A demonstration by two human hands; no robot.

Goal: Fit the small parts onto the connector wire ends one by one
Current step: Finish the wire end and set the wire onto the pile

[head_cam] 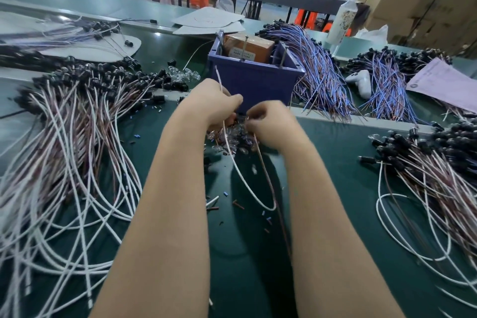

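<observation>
My left hand (214,103) grips a white wire (241,175) that rises above its fingers and loops down toward me over the green mat. My right hand (268,121) pinches something small at its fingertips, close to the left hand; a brown wire (268,183) trails down from it. What sits between the fingertips is too small to make out. Just under both hands lies a small heap of clear and black small parts (235,139).
A blue bin (255,77) with a brown box stands right behind the hands. Piles of white-and-brown wires with black ends lie at left (77,137) and right (426,168). Blue wire bundles (320,72) and a white controller (361,82) lie behind. Wire scraps dot the mat.
</observation>
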